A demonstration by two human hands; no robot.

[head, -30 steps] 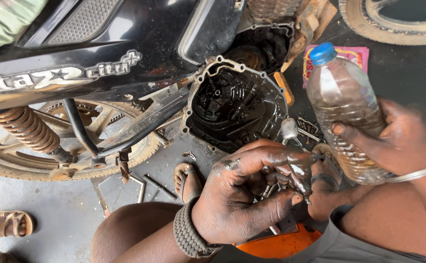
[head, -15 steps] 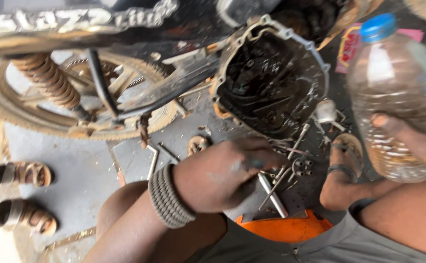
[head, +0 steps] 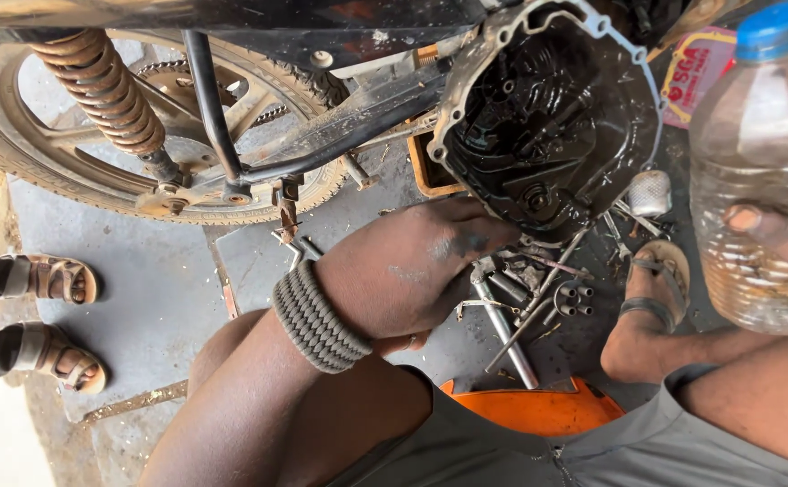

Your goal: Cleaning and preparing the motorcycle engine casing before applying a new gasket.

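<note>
My left hand (head: 412, 271) reaches down into the scattered bolts and tools (head: 538, 289) on the floor — its fingers curl out of sight, so I cannot tell their grip. My right hand (head: 777, 239) clasps the plastic bottle (head: 759, 162). Beyond sits the open engine cover (head: 547, 108) — picking a part, I judge; next needs a sure pinch.

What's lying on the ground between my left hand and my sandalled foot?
Head view: a scatter of greasy metal tools and sockets lies between left hand and sandalled foot.
</note>
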